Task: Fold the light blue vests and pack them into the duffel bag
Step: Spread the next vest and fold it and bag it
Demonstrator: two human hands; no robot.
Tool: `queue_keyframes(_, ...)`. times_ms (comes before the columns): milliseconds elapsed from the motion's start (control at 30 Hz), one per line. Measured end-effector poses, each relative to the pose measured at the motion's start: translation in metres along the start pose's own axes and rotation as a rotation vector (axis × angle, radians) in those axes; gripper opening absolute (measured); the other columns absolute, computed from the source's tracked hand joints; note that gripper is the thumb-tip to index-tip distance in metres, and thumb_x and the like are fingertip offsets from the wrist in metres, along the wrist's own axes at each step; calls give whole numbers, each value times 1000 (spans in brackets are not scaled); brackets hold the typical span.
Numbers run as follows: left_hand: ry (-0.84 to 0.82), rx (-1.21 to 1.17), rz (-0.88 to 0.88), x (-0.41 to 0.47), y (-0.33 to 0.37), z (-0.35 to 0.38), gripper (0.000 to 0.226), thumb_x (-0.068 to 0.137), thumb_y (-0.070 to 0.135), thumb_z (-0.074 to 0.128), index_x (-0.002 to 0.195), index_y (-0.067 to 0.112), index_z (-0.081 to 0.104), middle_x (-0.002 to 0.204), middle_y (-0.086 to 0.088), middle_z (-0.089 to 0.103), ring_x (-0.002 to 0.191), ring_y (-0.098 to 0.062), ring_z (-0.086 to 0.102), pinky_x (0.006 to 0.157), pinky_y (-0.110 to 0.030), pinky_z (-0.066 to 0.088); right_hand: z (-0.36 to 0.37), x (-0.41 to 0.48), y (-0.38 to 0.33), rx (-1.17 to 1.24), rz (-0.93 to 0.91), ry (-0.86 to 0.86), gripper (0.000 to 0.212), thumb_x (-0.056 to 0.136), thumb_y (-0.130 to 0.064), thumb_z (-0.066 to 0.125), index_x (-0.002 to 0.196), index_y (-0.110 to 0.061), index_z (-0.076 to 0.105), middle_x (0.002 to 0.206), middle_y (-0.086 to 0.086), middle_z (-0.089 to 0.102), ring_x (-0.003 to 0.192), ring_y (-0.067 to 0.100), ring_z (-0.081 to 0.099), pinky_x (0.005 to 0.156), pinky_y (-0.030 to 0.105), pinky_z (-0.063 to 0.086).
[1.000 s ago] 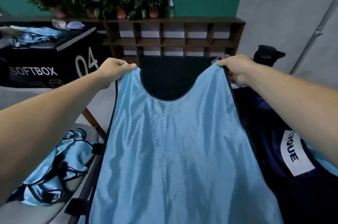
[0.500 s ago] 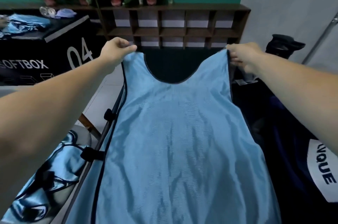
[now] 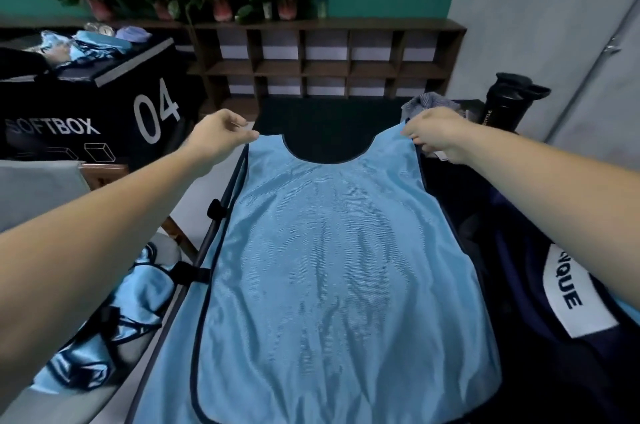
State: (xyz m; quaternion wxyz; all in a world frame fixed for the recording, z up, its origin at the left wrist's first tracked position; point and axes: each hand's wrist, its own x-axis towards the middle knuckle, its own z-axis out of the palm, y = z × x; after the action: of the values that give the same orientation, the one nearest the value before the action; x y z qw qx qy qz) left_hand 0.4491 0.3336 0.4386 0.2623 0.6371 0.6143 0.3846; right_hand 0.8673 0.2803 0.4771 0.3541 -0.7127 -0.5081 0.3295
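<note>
Vest: light blue vest [image 3: 339, 267] lies spread flat on a dark surface [image 3: 329, 125], with its scooped neckline at the far end.
Left hand: left hand [image 3: 221, 138] is at the outer corner of the left shoulder strap. Its fingers are loosely curled, with the fingertips at the cloth edge. Cannot tell whether they have hold of it.
Right hand: right hand [image 3: 438, 136] has its fingers curled over the right shoulder strap and pinches its outer edge.
Vest relative to grip: both hands sit at the far top corners. The body of the vest runs back toward the person, between the forearms.
Duffel bag: navy duffel bag [image 3: 512, 302] with a white label lies just beside the vest's right edge, under the right forearm.
Spare vests: crumpled light blue pile [image 3: 114, 330] lies lower left, off the surface.
</note>
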Motion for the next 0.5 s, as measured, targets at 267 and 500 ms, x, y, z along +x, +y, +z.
queue_keyframes(267,-42,145,88,-113,21,-22,20,89,38,85,93,23,73,92,-2,75,78,-16,65,74,-35,52,34,-120,10,-403,-339,-74,22,88,-25,80,109,-21,74,104,-7,75,96,14,69,91,32,56)
queue_keyframes(500,-91,229,85,-193,13,-35,20,87,42,86,90,29,71,85,2,73,80,-18,69,74,-39,55,59,-236,60,-483,-494,-263,22,90,-29,78,111,-29,72,111,-12,70,107,8,65,98,31,51)
